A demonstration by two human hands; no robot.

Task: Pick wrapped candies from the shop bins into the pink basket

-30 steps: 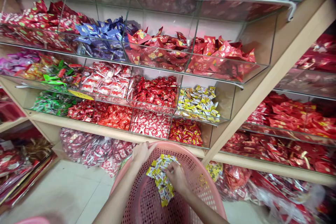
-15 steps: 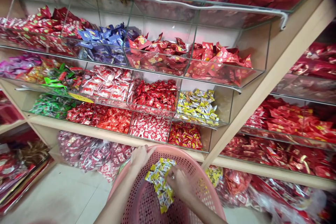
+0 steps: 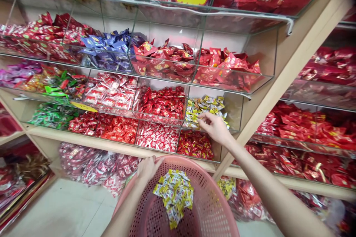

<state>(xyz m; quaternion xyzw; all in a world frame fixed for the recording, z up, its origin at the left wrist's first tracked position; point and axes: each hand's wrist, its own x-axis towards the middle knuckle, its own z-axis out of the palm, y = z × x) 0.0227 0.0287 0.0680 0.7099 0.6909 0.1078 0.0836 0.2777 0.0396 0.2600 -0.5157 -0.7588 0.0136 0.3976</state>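
While the left hand (image 3: pixel 148 169) holds the pink basket (image 3: pixel 218 209), the right hand (image 3: pixel 213 125), half curled, is by the yellow candies (image 3: pixel 205 103) in the bin (image 3: pixel 235 109); I cannot tell if it pinches any. A candy pile (image 3: pixel 178 194) sits inside the basket.

A single head-worn camera looks forward and down from the person's own viewpoint, above the pink perforated basket (image 3: pixel 221 213), whose near side runs out of the bottom edge, with both forearms entering from below. It faces the tiered candy shelving (image 3: pixel 172 152) from close in front, wide enough to take in floor tiles (image 3: pixel 75 202) at lower left. The view is rolled, so shelf edges slope down rightward and the wooden upright (image 3: pixel 293 70) leans right.
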